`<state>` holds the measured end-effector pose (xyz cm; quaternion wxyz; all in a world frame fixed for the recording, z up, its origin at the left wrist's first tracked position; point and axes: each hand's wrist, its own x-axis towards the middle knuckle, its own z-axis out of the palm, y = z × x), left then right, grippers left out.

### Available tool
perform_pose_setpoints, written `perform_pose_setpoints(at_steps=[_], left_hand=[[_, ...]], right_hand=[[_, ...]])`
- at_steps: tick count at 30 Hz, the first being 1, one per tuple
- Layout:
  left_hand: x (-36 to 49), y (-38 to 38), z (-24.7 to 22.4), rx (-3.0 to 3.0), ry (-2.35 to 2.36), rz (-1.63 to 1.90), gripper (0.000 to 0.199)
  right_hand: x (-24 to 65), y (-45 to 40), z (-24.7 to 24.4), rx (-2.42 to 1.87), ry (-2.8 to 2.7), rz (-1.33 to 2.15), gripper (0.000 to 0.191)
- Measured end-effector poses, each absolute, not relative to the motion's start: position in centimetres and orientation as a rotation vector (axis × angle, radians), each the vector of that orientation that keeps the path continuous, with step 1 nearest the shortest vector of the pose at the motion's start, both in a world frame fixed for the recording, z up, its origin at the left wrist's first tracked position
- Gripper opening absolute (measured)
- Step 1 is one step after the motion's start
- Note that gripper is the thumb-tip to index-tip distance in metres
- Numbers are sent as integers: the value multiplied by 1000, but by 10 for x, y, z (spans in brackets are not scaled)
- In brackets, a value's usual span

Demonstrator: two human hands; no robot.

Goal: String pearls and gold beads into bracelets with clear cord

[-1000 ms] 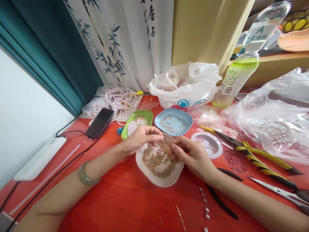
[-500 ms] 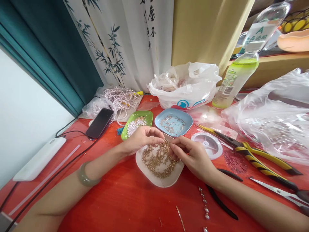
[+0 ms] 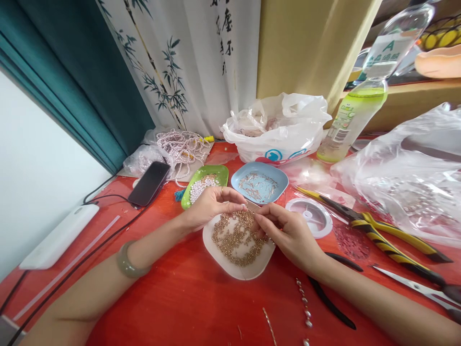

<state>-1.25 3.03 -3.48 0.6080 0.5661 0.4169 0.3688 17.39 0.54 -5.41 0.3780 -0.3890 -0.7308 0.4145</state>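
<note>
My left hand (image 3: pixel 219 207) is closed in a pinch over the far side of a white dish (image 3: pixel 216 259). A small white bead (image 3: pixel 245 207) shows at its thumb and fingertip. Just to its right, my right hand (image 3: pixel 283 228) is pinched too, its fingertips close to the left ones; whatever it grips is too small to make out. Beneath both hands, many tiny gold beads (image 3: pixel 237 242) lie spread in the dish. Behind it stand a green dish (image 3: pixel 220 174) with pearly white beads (image 3: pixel 201 188) and a blue dish (image 3: pixel 245 170) holding thin metal pins (image 3: pixel 257 186).
Pliers (image 3: pixel 367 221), scissors (image 3: pixel 414 283), a clear spool (image 3: pixel 309 217) and a beaded strand (image 3: pixel 306 307) lie on the right. A phone (image 3: pixel 149 182) and bead strings (image 3: pixel 180 146) are on the left. Plastic bags (image 3: pixel 277 129) and a bottle (image 3: pixel 345 125) stand behind.
My left fingertips have shifted very slightly, and the white bead between them shows more plainly. My right hand holds nearly the same pose.
</note>
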Motion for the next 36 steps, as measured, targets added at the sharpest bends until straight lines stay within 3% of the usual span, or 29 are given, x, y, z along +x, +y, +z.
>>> perform_pose_setpoints(at_steps=[24,36], left_hand=[[-13,31,-36,1340,977,829,11],[-10,23,-28,1901,1109,887,9]], right_hand=[[174,7,-57,-1001,-1881,1036,16],[175,6,-57,-1011,-1926,997,15]])
